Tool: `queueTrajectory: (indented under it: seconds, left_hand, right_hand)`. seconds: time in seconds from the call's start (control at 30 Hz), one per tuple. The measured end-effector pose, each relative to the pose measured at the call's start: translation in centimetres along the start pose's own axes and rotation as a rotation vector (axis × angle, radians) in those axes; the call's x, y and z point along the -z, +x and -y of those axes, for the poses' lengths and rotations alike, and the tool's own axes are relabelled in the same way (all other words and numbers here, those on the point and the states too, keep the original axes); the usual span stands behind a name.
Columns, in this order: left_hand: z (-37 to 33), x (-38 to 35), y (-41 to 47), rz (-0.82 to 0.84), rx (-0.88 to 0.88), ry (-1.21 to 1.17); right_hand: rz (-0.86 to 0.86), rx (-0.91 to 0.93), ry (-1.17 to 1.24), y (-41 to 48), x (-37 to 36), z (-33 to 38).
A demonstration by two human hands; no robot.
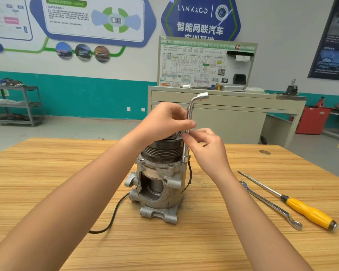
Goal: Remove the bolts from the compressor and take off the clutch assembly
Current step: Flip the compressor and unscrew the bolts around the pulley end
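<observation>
My left hand [164, 122] and right hand [202, 141] are pinching the socket wrench [188, 118] — standing upright beside the compressor [159, 182], socket end down.

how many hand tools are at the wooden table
3. An L-shaped socket wrench stands on the compressor, held by the left hand and right hand; a ring spanner and a yellow-handled screwdriver lie on the table to its right. Hands may hide more.
</observation>
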State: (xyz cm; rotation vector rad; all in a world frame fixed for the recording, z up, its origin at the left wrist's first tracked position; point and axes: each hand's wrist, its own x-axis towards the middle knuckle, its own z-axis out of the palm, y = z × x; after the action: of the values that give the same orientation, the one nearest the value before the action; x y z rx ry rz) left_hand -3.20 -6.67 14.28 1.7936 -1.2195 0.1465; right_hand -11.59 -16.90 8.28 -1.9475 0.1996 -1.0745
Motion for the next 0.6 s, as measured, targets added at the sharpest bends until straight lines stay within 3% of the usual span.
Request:
queueTrajectory:
  seconds: [0.1, 0.17, 0.27, 0.37, 0.5, 0.6]
  left_hand:
    - [-0.2, -0.7, -0.2, -0.015, -0.115, 0.201]
    - [-0.4, -0.8, -0.3, 0.028, -0.149, 0.21]
    - [-0.6, -0.6, -0.4, 0.074, -0.098, 0.158]
    - [-0.5, -0.6, -0.4, 0.003, -0.076, 0.094]
    - [-0.3, -1.5, -0.1, -0.107, -0.046, 0.174]
    - [-0.1, -1.2, -0.1, -0.076, -0.047, 0.202]
  right_hand:
    - [-0.134, 0.017, -0.007, -0.7, -0.5, -0.3]
    - [-0.169, 0.031, 0.008, -1.0, -0.7, -0.5]
    - [-0.116, 0.023, 0.026, -0.8, -0.3, -0.6]
    - [-0.045, 0.017, 0.002, -0.6, 0.1, -0.5]
    - [-0.159, 0.035, -0.048, -0.3, -0.1, -0.3]
    - [-0.12, 0.017, -0.04, 0.2, -0.3, -0.1]
